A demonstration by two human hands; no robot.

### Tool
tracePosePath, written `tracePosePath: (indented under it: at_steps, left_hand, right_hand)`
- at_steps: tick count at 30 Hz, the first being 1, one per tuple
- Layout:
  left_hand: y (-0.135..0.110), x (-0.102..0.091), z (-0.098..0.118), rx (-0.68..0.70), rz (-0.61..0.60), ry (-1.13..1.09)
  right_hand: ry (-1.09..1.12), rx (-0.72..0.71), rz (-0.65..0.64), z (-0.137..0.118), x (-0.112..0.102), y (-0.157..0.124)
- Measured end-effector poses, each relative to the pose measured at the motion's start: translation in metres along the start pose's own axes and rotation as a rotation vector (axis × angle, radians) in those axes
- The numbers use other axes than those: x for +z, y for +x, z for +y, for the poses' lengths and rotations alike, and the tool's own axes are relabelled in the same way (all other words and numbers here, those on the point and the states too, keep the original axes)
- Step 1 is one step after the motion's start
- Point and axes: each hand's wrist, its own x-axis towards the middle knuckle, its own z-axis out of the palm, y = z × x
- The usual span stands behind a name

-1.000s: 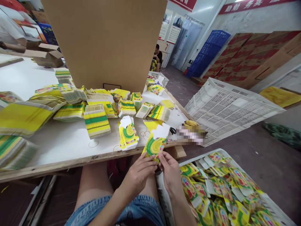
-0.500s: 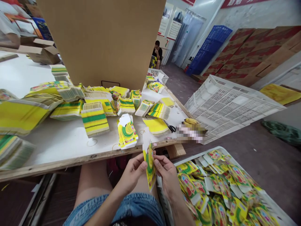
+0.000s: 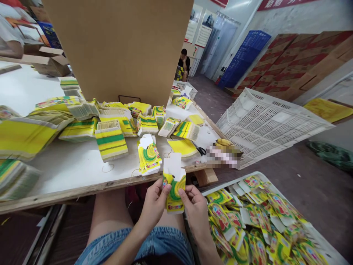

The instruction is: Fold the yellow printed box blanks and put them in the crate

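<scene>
Both my hands hold one small yellow and green printed carton (image 3: 173, 186) upright over my lap, its white flaps pointing up. My left hand (image 3: 153, 203) pinches its left edge and my right hand (image 3: 193, 206) pinches its right edge. Just beyond it, on the white table (image 3: 71, 165), lies a small stack of the same flat cartons (image 3: 149, 155). Several finished cartons fill a white crate (image 3: 264, 221) at my right.
Stacks of yellow and green flat cartons (image 3: 110, 141) cover the table's back and left. A tall brown cardboard sheet (image 3: 121, 48) stands behind them. Scissors (image 3: 200, 149) lie near the table's right edge. An upturned white crate (image 3: 264, 125) sits right. A person (image 3: 184, 64) sits far back.
The carton was held tilted at the table edge, then turned edge-on, and now faces me upright, lower and closer to my lap. Both hands stayed on it.
</scene>
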Motion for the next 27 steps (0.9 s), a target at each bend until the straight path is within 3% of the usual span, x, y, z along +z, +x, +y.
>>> tracePosePath:
  at_steps: [4,8,15,20,27]
  left_hand:
    - [-0.002,-0.001,-0.003,0.062,0.022,0.073]
    - [-0.004,-0.005,-0.002,0.078,-0.124,0.081]
    - [-0.005,-0.010,0.007,-0.031,-0.295,-0.046]
    - [-0.008,-0.006,0.006,-0.117,-0.323,-0.168]
    - [-0.011,-0.004,0.007,-0.133,-0.377,-0.122]
  right_hand:
    - [-0.079,-0.141,0.058,0.000,-0.004,0.003]
    - [-0.085,-0.209,-0.035,-0.004,-0.010,0.005]
    - [0.017,-0.127,-0.216,-0.013,-0.025,0.004]
    - [0.011,-0.035,-0.288,-0.020,-0.033,0.003]
    - [-0.142,-0.087,-0.317,-0.028,-0.038,0.005]
